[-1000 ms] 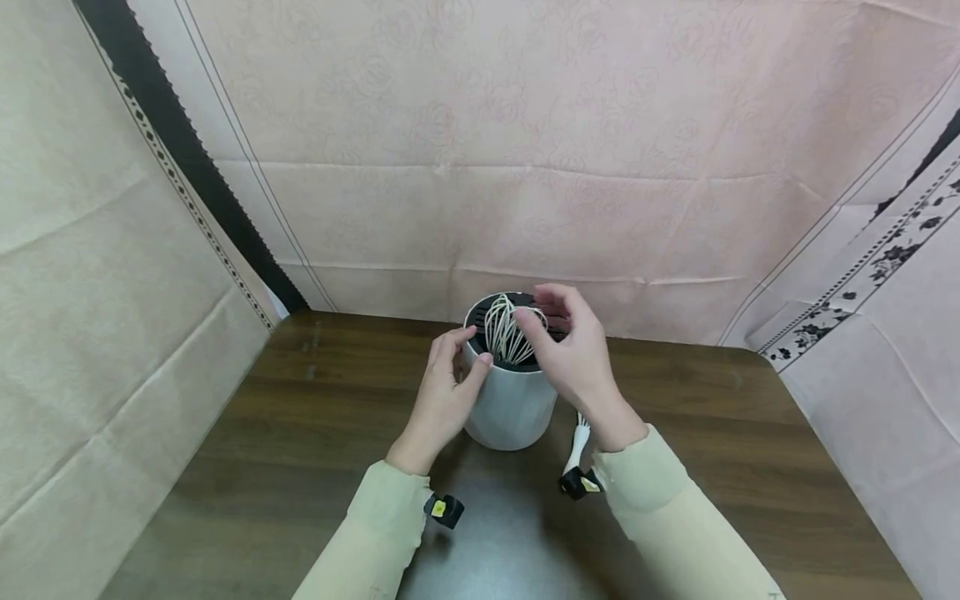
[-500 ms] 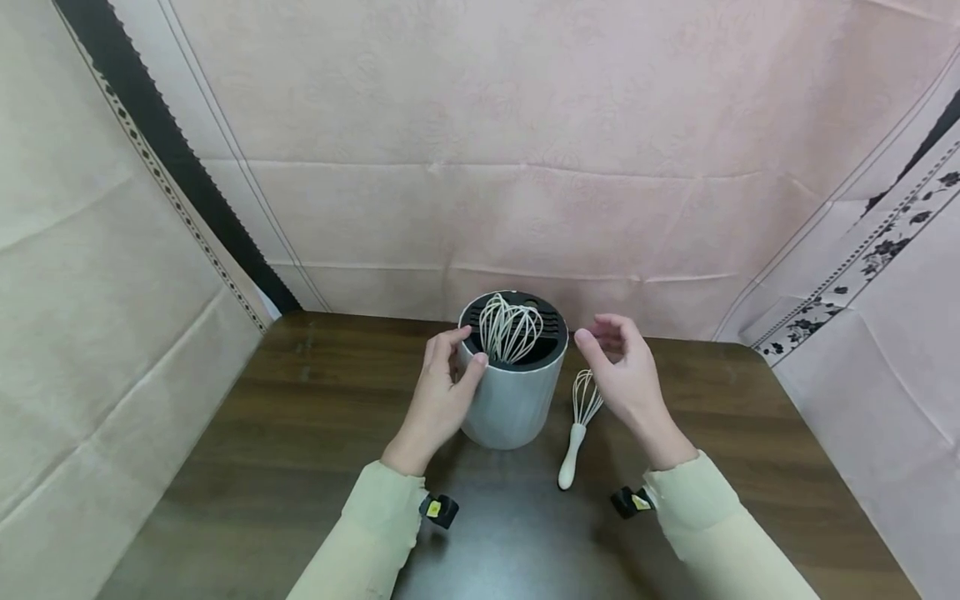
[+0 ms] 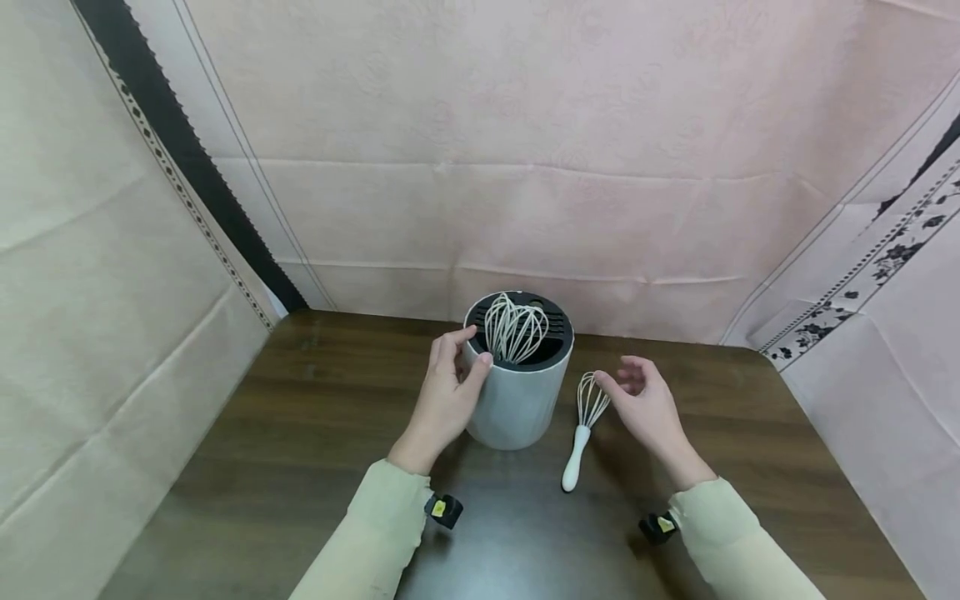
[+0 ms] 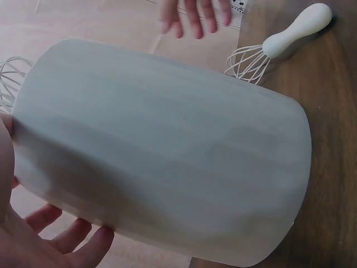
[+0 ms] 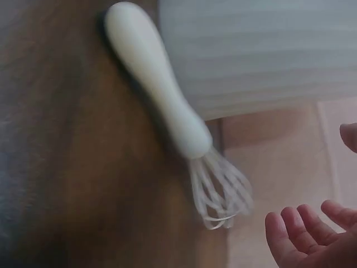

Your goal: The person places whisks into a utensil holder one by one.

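A pale grey utensil holder (image 3: 513, 408) with a black slotted top stands upright near the back of the table. My left hand (image 3: 441, 400) holds its left side, thumb at the front and fingers curving round behind, as the left wrist view shows. Out of the holder's opening rises the wire head of a large whisk (image 3: 515, 333), its handle hidden inside. A smaller white whisk (image 3: 574, 458) lies on the table to the right, wires pointing away. My right hand (image 3: 654, 410) hovers beside those wires, fingers loosely bent and holding nothing; the right wrist view shows it apart from the small whisk (image 5: 159, 84).
The brown wooden table (image 3: 322, 467) has its back edge just behind the holder. A pale pink cloth (image 3: 480, 192) hangs behind it, with further patterned cloths at left and right.
My right hand has left the large whisk in the holder and moved right and down toward the small whisk, which came into fuller view. My left hand stays on the holder.
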Motion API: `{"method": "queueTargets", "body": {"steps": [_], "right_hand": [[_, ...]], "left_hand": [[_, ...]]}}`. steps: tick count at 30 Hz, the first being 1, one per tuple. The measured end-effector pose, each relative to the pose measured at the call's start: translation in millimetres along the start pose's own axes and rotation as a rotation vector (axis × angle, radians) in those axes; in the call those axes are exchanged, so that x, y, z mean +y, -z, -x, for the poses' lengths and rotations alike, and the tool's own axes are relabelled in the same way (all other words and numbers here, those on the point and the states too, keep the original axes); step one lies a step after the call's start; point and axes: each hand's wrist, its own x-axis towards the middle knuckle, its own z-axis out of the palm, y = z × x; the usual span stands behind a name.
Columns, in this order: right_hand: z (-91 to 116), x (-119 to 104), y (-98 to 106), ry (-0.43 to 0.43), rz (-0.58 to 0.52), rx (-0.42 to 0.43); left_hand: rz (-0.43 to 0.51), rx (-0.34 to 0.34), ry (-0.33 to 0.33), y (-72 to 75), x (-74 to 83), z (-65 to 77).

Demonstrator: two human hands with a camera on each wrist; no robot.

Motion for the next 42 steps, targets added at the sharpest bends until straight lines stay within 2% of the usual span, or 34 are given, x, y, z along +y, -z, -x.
{"method": "queueTargets", "body": {"steps": [3, 9, 12, 22, 31, 37, 42], "right_hand": [[-1.4, 8.9, -1.9, -0.108, -0.065, -0.049], [-5.8, 22.4, -3.4, -0.405, -0.348, -0.234], [-5.7, 29.0, -7.3, -0.471, -0.392, -0.301], [-1.9, 28.4, -20.2, -0.439, -0.283, -0.31], [-3.6, 28.3, -23.8, -0.409, -0.234, -0.277], [-5.4, 31.4, -24.3, -0.381, -0.261, -0.269], [-2.7, 40.8, -17.1, -0.379, -0.319, -0.291]], "left_hand": [[-0.005, 0.006, -0.005, -0.2, -0.1, 0.4], [-0.005, 0.002, -0.009, -0.7, -0.2, 0.3], [-0.007, 0.001, -0.006, -1.3, 0.4, 0.5], [-0.01, 0.0, 0.002, -3.2, 1.3, 1.5], [-0.017, 0.006, -0.016, -1.7, 4.3, 0.2], [-0.005, 0.007, 0.001, -0.6, 4.0, -0.3], [0.004, 0.001, 0.016, -1.1, 1.1, 1.0]]}}
